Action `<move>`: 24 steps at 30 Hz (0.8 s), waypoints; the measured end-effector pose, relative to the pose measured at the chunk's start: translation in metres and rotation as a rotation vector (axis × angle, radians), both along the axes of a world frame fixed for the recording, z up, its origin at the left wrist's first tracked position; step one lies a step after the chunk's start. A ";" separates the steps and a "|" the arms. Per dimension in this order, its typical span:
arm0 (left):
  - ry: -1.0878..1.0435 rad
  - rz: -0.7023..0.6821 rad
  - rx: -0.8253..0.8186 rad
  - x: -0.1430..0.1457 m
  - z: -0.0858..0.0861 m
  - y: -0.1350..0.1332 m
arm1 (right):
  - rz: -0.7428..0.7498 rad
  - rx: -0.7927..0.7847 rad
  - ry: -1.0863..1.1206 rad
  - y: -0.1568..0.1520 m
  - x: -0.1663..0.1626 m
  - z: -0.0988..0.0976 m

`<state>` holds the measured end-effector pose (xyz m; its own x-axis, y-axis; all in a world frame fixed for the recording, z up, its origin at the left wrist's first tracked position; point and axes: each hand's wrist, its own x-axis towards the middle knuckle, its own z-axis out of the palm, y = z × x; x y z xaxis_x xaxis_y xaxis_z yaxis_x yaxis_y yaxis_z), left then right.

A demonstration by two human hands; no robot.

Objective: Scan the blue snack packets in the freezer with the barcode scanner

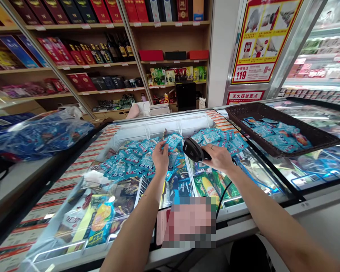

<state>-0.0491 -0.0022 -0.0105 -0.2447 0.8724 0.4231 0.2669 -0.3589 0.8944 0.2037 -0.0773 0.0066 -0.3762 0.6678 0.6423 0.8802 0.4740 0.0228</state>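
Observation:
My right hand (220, 158) is wrapped round the handle of a black barcode scanner (193, 149), whose head points left. A black cable hangs below that hand. With its fingertips together, my left hand (160, 158) pinches a small light-blue snack packet (174, 140) by its left side; a printed label shows on it. The scanner head is just right of the packet, apart from it. More blue packets (127, 162) lie heaped on the freezer's glass top left of my left hand. A second heap (215, 136) lies behind my right hand.
A dark brown basket (274, 149) with several blue packets stands at the right. Bagged goods in clear plastic (45, 132) lie at the left. The chest freezer's front rim (229, 236) runs below my forearms. Stocked shelves (170, 23) stand behind; part of the front is pixelated.

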 end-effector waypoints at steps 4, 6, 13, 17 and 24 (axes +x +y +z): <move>0.018 0.004 -0.015 0.001 0.001 0.000 | 0.009 -0.015 -0.011 -0.001 0.000 0.001; 0.022 0.002 -0.022 0.002 0.001 0.000 | 0.005 -0.028 -0.015 -0.002 0.000 0.002; 0.066 0.010 -0.012 0.002 0.001 -0.001 | 0.036 -0.060 -0.018 -0.002 -0.001 0.003; 0.103 0.023 -0.014 0.002 0.001 -0.002 | 0.045 -0.044 -0.022 -0.002 -0.001 0.004; 0.104 0.031 -0.016 0.002 0.002 -0.002 | 0.053 -0.050 -0.021 -0.001 -0.002 0.004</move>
<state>-0.0472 -0.0039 -0.0083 -0.2270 0.8720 0.4336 0.3697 -0.3347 0.8667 0.2021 -0.0783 0.0105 -0.4251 0.6779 0.5998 0.8535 0.5208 0.0162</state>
